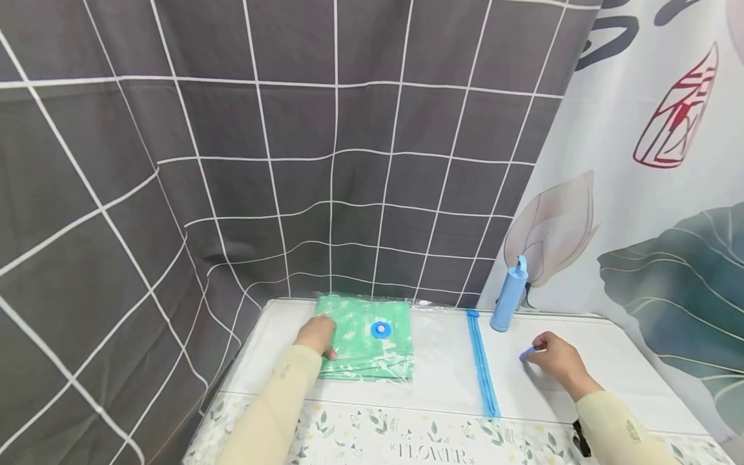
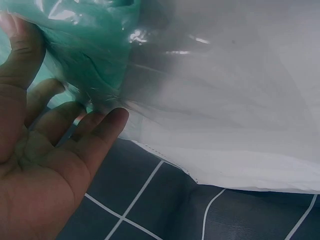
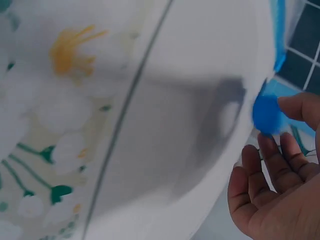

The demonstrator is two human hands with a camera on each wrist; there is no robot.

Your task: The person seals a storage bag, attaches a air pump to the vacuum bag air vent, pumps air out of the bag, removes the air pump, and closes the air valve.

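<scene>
**Pinching a blue cap [image 1: 527,354] out on the right, with the valve [image 1: 380,330] away to the left!**

And look at the layout! The right hand [image 1: 561,365] has the little disc between thumb and fingertips, clear in the wrist view, with the fingers bent in behind it. Over on the other side, the left hand [image 1: 316,336] is relaxed, thumb well apart from the half-bent fingers, touching the left edge of the clear storage bag [image 1: 444,361]. No firm grasp shows there; the hand seems to be steadying that edge.

Now the line that matters: cap to valve. From the right hand, the valve lies well to the left and slightly farther back, on top of the folded green bundle [image 1: 360,358]. The left hand is much the nearer of the two, with the valve just to its right.

Between cap and valve comes the blue zip strip [image 1: 484,368], its long axis running front to back with the near end slanting a touch right, while the bag stretches sideways across the white tabletop [image 1: 633,374]. So any straight path from cap to valve crosses that strip!

And the blue pump [image 1: 509,300]? Standing at the back, slightly tilted, handle up, just beyond the strip, and nearer the right hand.
</scene>
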